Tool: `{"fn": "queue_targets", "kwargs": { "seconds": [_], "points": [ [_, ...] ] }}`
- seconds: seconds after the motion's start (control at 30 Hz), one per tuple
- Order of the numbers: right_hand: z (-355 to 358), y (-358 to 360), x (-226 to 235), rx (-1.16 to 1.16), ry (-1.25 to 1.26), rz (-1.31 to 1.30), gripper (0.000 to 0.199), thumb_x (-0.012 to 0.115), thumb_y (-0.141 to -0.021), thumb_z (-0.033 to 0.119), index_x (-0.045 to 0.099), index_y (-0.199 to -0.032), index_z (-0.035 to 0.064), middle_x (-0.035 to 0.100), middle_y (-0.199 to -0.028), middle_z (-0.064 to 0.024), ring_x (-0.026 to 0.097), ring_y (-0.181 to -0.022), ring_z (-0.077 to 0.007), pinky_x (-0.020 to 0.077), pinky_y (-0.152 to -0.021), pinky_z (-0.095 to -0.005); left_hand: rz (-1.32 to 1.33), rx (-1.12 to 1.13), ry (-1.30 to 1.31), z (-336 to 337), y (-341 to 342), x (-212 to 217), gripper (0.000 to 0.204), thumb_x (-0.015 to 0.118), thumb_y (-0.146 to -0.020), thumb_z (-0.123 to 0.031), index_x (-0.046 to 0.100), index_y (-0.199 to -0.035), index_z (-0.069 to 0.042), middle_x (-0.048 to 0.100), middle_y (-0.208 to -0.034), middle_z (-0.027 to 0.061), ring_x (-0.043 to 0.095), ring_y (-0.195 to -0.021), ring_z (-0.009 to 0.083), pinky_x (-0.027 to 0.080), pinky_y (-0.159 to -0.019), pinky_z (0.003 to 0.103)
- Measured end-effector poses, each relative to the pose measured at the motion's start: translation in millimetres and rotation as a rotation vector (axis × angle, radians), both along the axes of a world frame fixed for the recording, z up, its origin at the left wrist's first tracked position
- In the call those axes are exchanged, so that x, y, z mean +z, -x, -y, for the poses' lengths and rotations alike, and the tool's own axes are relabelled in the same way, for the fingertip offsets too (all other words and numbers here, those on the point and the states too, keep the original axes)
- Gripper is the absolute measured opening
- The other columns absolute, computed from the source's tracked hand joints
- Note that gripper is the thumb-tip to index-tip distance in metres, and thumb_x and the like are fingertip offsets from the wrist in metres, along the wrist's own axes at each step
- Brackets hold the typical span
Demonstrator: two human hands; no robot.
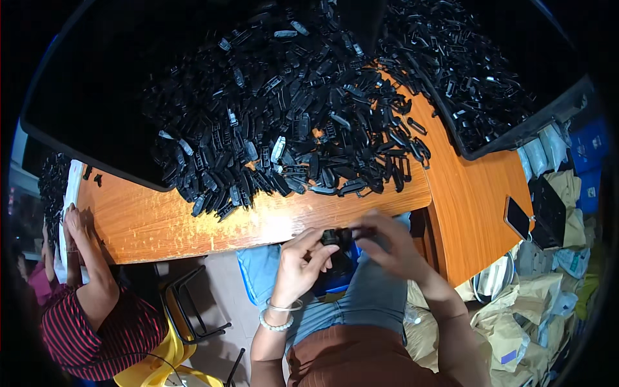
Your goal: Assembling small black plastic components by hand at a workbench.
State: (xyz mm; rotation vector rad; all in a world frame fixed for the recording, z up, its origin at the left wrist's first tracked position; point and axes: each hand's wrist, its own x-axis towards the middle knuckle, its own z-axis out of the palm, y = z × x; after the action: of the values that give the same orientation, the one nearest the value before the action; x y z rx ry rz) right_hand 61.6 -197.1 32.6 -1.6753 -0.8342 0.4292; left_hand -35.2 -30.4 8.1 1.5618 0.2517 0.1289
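Observation:
Over my lap, my left hand (303, 261) pinches a small black plastic part (330, 237) between thumb and fingers. Close by on the right, my right hand (390, 245) is curled, its fingertips near that part. Its fingers are blurred, and something dark at their tips is too unclear to name. Beneath the hands sits a blue container (335, 282) on my lap, with dark contents that I cannot make out. Beyond the table's front edge spreads a large heap of black plastic parts (277, 129), some with glossy faces.
A black tray (474, 153) of similar parts stands at the right; another dark tray (97, 169) tips over the heap. On the wooden table (477, 193) lies a phone (517, 218). A co-worker (97, 322) sits left, near a folding chair (184, 303). Paper-wrapped packages (516, 335) crowd the right.

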Motion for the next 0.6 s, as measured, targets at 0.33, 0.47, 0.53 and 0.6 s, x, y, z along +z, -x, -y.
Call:
{"fn": "queue_targets", "kwargs": {
  "seconds": [0.33, 0.47, 0.53, 0.6],
  "points": [
    [-10.6, 20.2, -3.3, -0.006, 0.159, 0.48, 0.03, 0.055, -0.082, 0.003, 0.053, -0.112, -0.0004, 0.052, -0.086, -0.0153, 0.054, -0.08, -0.0305, 0.0443, -0.071, -0.0365, 0.178, 0.026, -0.372, -1.3, 6.5, 23.1, 0.018, 0.064, -0.075, 0.002, 0.063, -0.093, 0.006, 0.06, -0.079, 0.0149, 0.058, -0.065, 0.0225, 0.046, -0.061, 0.028],
    [-12.5, 22.7, -6.5, 0.01, 0.175, 0.555, 0.032, 0.053, -0.082, 0.001, 0.051, -0.113, -0.0019, 0.052, -0.086, -0.016, 0.053, -0.078, -0.0316, 0.0438, -0.072, -0.0383, 0.121, 0.06, -0.28, 1.4, 6.0, 21.6, 0.016, 0.063, -0.076, 0.002, 0.063, -0.092, 0.007, 0.06, -0.077, 0.0143, 0.057, -0.064, 0.0222, 0.045, -0.06, 0.027],
    [-10.6, 24.8, -12.9, 0.041, 0.187, 0.546, 0.028, 0.054, -0.082, 0.004, 0.051, -0.11, -0.003, 0.052, -0.089, -0.0145, 0.052, -0.078, -0.0298, 0.0424, -0.074, -0.0387, 0.096, 0.037, -0.27, 0.5, 7.2, 18.8, 0.016, 0.063, -0.077, 0.002, 0.063, -0.092, 0.007, 0.06, -0.077, 0.0139, 0.057, -0.063, 0.0219, 0.044, -0.059, 0.027],
    [-11.8, 25.4, -13.2, 0.039, 0.194, 0.506, 0.03, 0.054, -0.082, 0.004, 0.051, -0.111, -0.0025, 0.051, -0.09, -0.0145, 0.052, -0.08, -0.0301, 0.043, -0.075, -0.0386, 0.11, 0.029, -0.309, -0.8, 7.0, 18.0, 0.016, 0.062, -0.078, 0.002, 0.063, -0.093, 0.007, 0.06, -0.076, 0.0134, 0.056, -0.062, 0.0204, 0.044, -0.058, 0.027]
  ]
}}
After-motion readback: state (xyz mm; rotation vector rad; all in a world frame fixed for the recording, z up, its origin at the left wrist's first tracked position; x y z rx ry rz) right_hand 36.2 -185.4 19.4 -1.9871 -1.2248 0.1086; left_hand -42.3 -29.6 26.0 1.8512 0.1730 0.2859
